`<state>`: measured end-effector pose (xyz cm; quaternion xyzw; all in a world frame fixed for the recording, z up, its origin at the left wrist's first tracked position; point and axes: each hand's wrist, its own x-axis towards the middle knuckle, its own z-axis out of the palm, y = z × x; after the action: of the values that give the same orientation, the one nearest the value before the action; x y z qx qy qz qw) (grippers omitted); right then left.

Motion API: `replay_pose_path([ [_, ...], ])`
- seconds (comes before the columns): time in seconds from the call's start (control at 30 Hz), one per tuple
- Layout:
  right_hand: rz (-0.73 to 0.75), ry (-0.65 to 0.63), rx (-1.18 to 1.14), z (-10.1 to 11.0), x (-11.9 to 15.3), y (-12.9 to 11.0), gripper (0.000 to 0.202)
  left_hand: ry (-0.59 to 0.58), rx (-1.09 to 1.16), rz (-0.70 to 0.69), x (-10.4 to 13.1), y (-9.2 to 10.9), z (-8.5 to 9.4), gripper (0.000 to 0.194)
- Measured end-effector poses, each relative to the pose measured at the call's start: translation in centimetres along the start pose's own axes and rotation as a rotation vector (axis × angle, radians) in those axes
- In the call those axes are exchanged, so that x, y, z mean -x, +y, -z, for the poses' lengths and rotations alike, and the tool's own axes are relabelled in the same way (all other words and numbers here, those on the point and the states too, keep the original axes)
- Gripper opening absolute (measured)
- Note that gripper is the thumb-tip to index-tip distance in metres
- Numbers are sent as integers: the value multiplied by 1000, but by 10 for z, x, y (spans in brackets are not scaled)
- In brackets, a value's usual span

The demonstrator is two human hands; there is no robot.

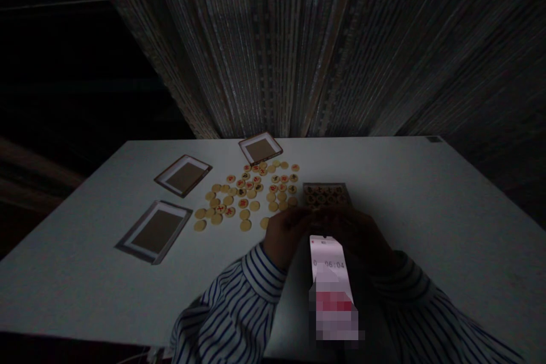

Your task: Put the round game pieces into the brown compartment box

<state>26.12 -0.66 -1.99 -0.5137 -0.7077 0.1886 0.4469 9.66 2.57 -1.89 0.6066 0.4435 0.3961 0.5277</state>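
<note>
A box of round chess pieces lies on the white table, its dark-marked pieces in rows. At its near edge are both of my hands, close together. My left hand has its fingers bent toward the box, and my right hand reaches in from the other side. The fingers are too dark to tell what they hold. Many loose round pieces, some with red or black characters and some blank, are spread left of the box.
Three open shallow box parts stand at the left, back left and back. A lit phone showing a timer lies between my forearms. Behind the white table hangs a striped curtain.
</note>
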Motion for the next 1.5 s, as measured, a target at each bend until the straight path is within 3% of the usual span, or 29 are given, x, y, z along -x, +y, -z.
replay_pose_path([
  [0.2, 178, -30, 127, 0, 0, 8, 21, -22, 90, 54, 0, 2, -1, 17],
  [0.5, 310, -40, 231, 2, -1, 9, 20, -1, 46, 53, -1, 0, -1, 16],
  [0.93, 373, -40, 333, 1, -1, 13, 24, -6, -76, 24, 0, -2, -1, 19],
  [1.3, 290, -127, 414, 7, -4, 19, 15, 77, -164, -29, -3, -8, 1, 18],
  [1.5, 360, -185, 528, 13, -3, 24, 15, 84, -147, -29, -3, -5, 1, 18],
])
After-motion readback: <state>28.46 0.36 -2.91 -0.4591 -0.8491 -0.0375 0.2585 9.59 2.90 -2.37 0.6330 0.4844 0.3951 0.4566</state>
